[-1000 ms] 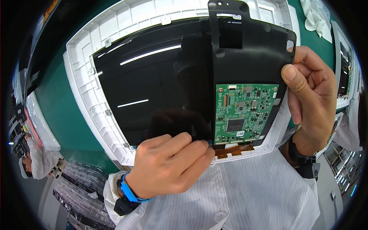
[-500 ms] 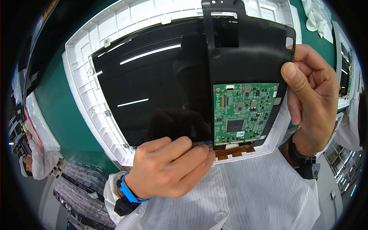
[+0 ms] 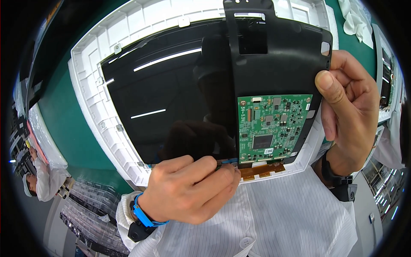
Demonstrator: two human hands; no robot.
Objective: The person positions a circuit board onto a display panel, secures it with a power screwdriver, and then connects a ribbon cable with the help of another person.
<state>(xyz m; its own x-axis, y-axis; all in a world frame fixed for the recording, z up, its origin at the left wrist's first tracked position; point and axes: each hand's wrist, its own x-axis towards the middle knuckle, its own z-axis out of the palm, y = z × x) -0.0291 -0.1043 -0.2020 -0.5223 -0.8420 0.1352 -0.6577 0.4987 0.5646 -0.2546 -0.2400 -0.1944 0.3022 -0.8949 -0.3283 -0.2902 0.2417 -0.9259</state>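
My right hand (image 3: 352,100) grips the right edge of a black plastic plate (image 3: 278,73), thumb on top and fingers behind. A green circuit board (image 3: 274,128) is mounted on the plate's lower part. The plate is over the right part of a glossy black display panel (image 3: 171,94), which lies in a white plastic frame (image 3: 87,85). At the panel's near edge my left hand (image 3: 188,190) has its fingers pinched together, beside the board's lower left corner. What they pinch is hidden. An orange-brown flex cable (image 3: 263,171) runs along the near edge, just right of these fingers.
A green work surface (image 3: 64,124) lies under the frame. To the left are plastic-wrapped sheets (image 3: 47,137) and another person (image 3: 45,182). Stacked clear trays (image 3: 92,210) stand at the lower left. Another framed panel (image 3: 385,77) and a white cloth (image 3: 355,19) lie at the right.
My left hand has shifted down slightly, and its index finger has drawn back, so more of the panel's near edge shows. My right hand still grips the plate, nearly unmoved.
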